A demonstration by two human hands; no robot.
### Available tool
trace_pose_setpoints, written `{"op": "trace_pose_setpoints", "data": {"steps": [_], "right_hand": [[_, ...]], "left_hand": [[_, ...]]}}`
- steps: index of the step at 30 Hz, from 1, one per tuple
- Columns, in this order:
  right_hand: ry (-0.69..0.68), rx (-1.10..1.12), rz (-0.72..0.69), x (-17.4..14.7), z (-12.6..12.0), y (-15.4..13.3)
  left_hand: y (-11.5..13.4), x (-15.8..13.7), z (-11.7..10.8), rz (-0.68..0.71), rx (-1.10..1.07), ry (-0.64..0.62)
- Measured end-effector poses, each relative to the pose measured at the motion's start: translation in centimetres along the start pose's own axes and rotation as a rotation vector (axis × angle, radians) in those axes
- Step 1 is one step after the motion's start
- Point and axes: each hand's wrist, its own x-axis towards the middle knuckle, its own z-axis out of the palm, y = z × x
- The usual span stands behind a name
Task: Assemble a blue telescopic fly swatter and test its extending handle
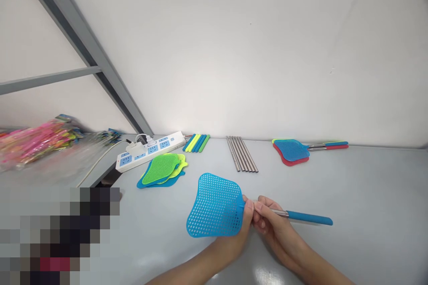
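Head view, first inspector: We record a blue fly swatter (pixel 216 205) low in the centre of the frame, its square mesh head perforated throughout and lying flat just above the table. A metal rod leaves its neck and ends to the right in a blue grip (pixel 309 218).

Second inspector: Agreed. We note the left hand (pixel 243 227) pinching the neck of the mesh head, thumb and fingers closed on it. The right hand (pixel 267 220) is closed around the metal rod just beside the left; the two hands touch.

First inspector: As to the surface, we find a pale grey table (pixel 368 213), smooth and slightly glossy. At centre left lies a stack of loose mesh heads (pixel 163 170), green and yellow over blue. Behind them a white power strip (pixel 150 148) with blue sockets, plugs inserted.

Second inspector: Along the far edge we log coloured grips (pixel 196 143), a row of metal rods (pixel 242 153), and at upper right two finished swatters (pixel 294 151), blue over red.

First inspector: The wall (pixel 250 44) is plain white. A grey metal frame (pixel 83 49) crosses the upper left; pink packaged goods (pixel 33 140) lie at far left, blurred.
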Motion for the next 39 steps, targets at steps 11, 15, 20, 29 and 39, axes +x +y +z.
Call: {"op": "trace_pose_setpoints", "data": {"steps": [11,15,20,29,39], "right_hand": [[0.030,0.055,0.036,0.1,-0.1,0.0],[-0.006,0.045,0.017,0.0,0.0,-0.2],[0.005,0.026,0.004,0.2,-0.2,-0.6],[0.044,-0.044,-0.043,0.8,-0.6,-2.1],[0.053,-0.085,-0.061,1.2,-1.0,-2.9]], "left_hand": [[-0.8,0.3,0.4,-0.095,-0.125,-0.011],[-0.9,0.2,0.2,-0.084,-0.083,0.011],[-0.6,0.6,0.1,-0.025,-0.101,0.008],[-0.2,1.6,-0.6,0.031,-0.143,0.072],[-0.1,2.5,-0.7,0.062,-0.211,0.164]]}}
